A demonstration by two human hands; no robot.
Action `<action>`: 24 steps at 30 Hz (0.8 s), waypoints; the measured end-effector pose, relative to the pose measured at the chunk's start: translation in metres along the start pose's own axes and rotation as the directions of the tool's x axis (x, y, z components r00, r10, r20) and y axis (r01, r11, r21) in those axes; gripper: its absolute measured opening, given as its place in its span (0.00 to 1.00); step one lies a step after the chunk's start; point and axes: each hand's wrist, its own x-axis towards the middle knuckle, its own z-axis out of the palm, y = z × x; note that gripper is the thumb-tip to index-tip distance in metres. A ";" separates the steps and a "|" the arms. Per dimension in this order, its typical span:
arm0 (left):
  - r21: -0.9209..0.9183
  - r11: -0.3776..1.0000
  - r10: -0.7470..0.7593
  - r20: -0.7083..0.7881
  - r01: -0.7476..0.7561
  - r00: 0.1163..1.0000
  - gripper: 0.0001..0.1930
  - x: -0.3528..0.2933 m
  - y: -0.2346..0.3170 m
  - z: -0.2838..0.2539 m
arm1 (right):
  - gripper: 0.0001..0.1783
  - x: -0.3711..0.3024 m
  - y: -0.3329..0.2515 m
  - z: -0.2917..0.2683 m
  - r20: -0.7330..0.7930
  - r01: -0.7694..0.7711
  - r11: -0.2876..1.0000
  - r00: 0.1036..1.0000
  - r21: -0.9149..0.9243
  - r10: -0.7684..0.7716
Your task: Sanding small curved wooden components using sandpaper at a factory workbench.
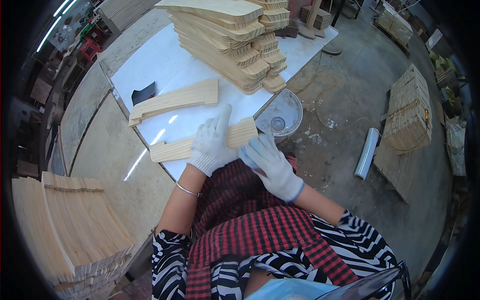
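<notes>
A pale, shaped wooden slat with a notched end lies across the near edge of the white-covered table. My left hand, in a white glove, holds it from above, with fingers reaching over its far side. At the slat's right end, my gloved right hand is closed, slightly blurred. Something bluish with a dark edge shows at its fingers, too hidden to name. Beyond my left hand lies a second similar slat. A dark curled sheet rests behind that one.
A tall stack of shaped slats stands at the table's far side. Stacked boards are at the lower left. A white bucket stands by the table's right edge. On the floor are a plastic-film roll and a tied wood bundle.
</notes>
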 end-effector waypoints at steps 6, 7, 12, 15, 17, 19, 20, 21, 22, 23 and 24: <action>0.020 0.999 0.026 0.009 -0.026 1.000 0.59 0.001 0.007 -0.007 | 0.22 -0.026 0.022 -0.029 -0.189 -0.411 0.738 0.793 0.536 0.579; 0.028 1.000 0.012 0.021 -0.012 1.000 0.58 0.001 0.009 -0.010 | 0.24 -0.020 0.026 -0.029 -0.199 -0.403 0.766 0.808 0.501 0.555; -0.014 0.999 0.041 -0.003 -0.041 0.999 0.58 0.005 0.010 -0.007 | 0.37 0.001 0.014 0.008 -0.083 -0.065 0.997 0.994 0.031 0.067; 0.007 0.999 0.053 -0.015 -0.053 0.998 0.58 0.004 0.011 -0.004 | 0.35 -0.024 0.047 0.029 -0.105 -0.174 0.984 0.979 0.022 0.175; 0.037 0.998 0.051 -0.017 -0.050 0.999 0.58 0.001 0.006 -0.002 | 0.32 -0.032 0.067 0.030 -0.160 -0.267 0.955 0.945 0.129 0.286; 0.049 0.997 0.053 -0.030 -0.052 0.998 0.58 -0.001 0.001 -0.005 | 0.29 -0.006 0.067 0.010 -0.199 -0.322 0.905 0.902 0.277 0.382; 0.044 0.998 0.044 -0.028 -0.043 0.999 0.58 -0.004 -0.004 -0.001 | 0.28 0.015 0.051 -0.004 -0.165 -0.342 0.837 0.881 0.426 0.444; 0.034 0.998 0.052 -0.022 -0.051 0.998 0.58 -0.003 -0.003 0.001 | 0.28 0.024 0.048 -0.006 -0.151 -0.305 0.872 0.911 0.383 0.384; 0.024 0.997 0.069 -0.028 -0.068 0.997 0.58 0.002 0.000 0.001 | 0.28 0.036 0.046 -0.010 -0.142 -0.255 0.908 0.938 0.332 0.316; 0.013 0.998 0.066 -0.024 -0.066 0.998 0.58 0.002 0.001 0.000 | 0.28 0.044 0.045 -0.008 -0.126 -0.188 0.937 0.964 0.296 0.233; 0.003 0.998 0.062 -0.021 -0.062 0.998 0.58 0.002 0.003 0.000 | 0.28 0.043 0.046 -0.003 -0.105 -0.166 0.945 0.974 0.282 0.203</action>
